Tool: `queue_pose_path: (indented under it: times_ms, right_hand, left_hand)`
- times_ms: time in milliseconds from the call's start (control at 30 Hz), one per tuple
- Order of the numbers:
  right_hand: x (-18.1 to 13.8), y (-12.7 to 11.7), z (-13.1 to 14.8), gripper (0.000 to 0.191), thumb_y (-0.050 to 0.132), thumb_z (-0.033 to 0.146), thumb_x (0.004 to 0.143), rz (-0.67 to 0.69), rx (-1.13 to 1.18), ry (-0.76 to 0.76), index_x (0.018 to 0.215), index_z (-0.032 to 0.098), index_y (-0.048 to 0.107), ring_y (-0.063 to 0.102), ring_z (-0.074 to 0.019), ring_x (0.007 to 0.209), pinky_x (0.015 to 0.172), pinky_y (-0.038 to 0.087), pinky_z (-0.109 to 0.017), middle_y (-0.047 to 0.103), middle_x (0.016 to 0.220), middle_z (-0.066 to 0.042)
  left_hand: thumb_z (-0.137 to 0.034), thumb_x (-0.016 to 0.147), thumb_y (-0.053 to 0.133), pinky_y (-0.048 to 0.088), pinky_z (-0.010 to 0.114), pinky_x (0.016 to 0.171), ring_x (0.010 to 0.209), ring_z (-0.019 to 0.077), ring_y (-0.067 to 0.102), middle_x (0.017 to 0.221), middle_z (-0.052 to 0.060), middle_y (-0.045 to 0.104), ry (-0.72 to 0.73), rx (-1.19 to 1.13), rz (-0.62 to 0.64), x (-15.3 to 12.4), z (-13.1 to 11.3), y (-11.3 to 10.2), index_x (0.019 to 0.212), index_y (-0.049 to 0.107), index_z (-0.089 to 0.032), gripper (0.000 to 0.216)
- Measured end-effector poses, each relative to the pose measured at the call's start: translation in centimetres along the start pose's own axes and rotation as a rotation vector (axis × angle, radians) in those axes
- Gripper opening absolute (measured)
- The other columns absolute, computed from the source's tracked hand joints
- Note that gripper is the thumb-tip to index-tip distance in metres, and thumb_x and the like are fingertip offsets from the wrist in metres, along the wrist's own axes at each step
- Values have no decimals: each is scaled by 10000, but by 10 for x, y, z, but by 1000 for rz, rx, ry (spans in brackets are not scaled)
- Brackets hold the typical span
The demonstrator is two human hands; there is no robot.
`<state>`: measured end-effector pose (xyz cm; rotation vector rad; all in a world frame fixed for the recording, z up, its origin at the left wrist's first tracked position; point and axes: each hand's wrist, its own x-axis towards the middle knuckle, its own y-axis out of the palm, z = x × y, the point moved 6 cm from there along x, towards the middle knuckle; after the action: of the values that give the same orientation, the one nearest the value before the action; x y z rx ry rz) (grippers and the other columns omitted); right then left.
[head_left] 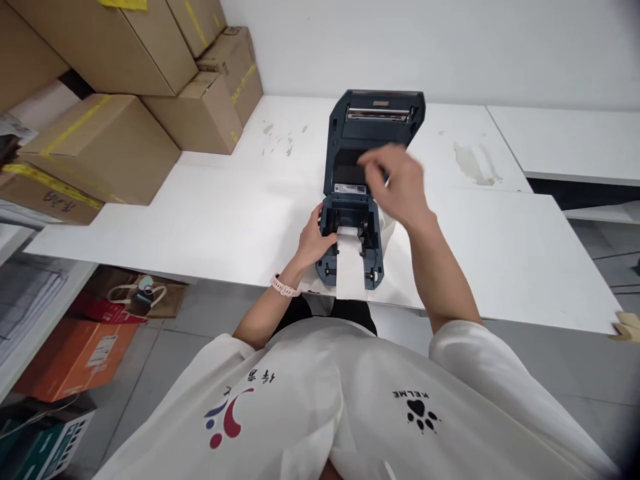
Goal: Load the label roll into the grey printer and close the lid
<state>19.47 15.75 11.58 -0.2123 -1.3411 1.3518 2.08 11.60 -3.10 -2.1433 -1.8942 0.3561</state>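
Note:
A dark blue label printer (329, 267) stands at the table's front edge with its lid (345, 137) raised and tilted back. A white paper strip (351, 270) runs from inside the printer over its front. My left hand (315, 239) grips the printer's left wall, thumb over the rim by the paper and fingers down the outer side. In front of the raised lid is my right hand (397, 179), slightly blurred, its fingers curled in towards the thumb. Nothing shows between those fingertips. Whether this hand touches the lid is unclear.
Cardboard boxes (103, 143) with yellow tape are stacked on the left of the white table (240, 220). A white wall (450, 47) stands behind. Below at left, an orange box (75, 357) and a paper bag (173, 293) sit near the floor. Another white tabletop (585, 143) adjoins at right.

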Motion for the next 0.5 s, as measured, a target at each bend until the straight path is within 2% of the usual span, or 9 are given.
queue_pose_path:
  times_ms: [67, 100, 167, 267, 367, 433, 500]
  right_hand:
    - [-25, 36, 4, 351, 422, 303, 1025, 380, -59, -36, 1160, 194, 727, 701, -321, 1123, 997, 538, -517, 776, 1178, -113]
    - [-36, 52, 5, 332, 444, 261, 1005, 516, -96, -45, 1122, 180, 745, 713, -324, 1090, 998, 534, -529, 789, 1138, -117]
    - [-51, 76, 6, 298, 481, 188, 966, 668, -149, -50, 1062, 167, 762, 727, -320, 1046, 1041, 504, -551, 803, 1045, -123]
    - [-56, 98, 11, 267, 531, 149, 922, 794, -150, -67, 1047, 165, 766, 732, -322, 1013, 1061, 476, -552, 790, 965, -129]
    - [-56, 96, 18, 324, 550, 206, 922, 950, -68, -102, 1175, 185, 751, 716, -331, 1041, 960, 519, -484, 772, 1046, -140]
    - [-57, 77, 19, 406, 566, 303, 943, 998, 112, -122, 1315, 215, 703, 707, -305, 1026, 892, 539, -432, 763, 1103, -122]
    - [-63, 43, 10, 485, 602, 417, 952, 951, 370, -104, 1405, 250, 653, 700, -267, 1007, 884, 547, -409, 750, 1173, -93]
  left_hand:
    - [-260, 823, 678, 476, 489, 1144, 1417, 336, 543, 1574, 82, 540, 34, -43, -15, 1, 2, 1, 1615, 291, -310, 883]
    - [-257, 833, 669, 472, 490, 1151, 1418, 334, 545, 1564, 77, 552, 46, -66, -21, 2, 3, 2, 1613, 306, -311, 862]
    - [-246, 849, 652, 461, 499, 1167, 1428, 338, 539, 1564, 68, 557, 61, -106, -32, 2, 4, 2, 1599, 350, -317, 812]
    - [-216, 841, 645, 427, 509, 1205, 1469, 341, 500, 1583, 53, 542, 69, -141, -51, 3, 6, 1, 1575, 403, -319, 780]
    - [-188, 820, 638, 392, 497, 1239, 1505, 330, 460, 1596, 41, 530, 71, -159, -68, 4, 10, 1, 1565, 416, -316, 788]
    - [-165, 806, 624, 383, 487, 1245, 1503, 320, 463, 1599, 47, 527, 70, -168, -68, 5, 13, 2, 1566, 412, -304, 801]
    - [-141, 797, 603, 387, 478, 1240, 1500, 314, 467, 1613, 58, 509, 57, -169, -61, 5, 15, 3, 1573, 399, -287, 815]
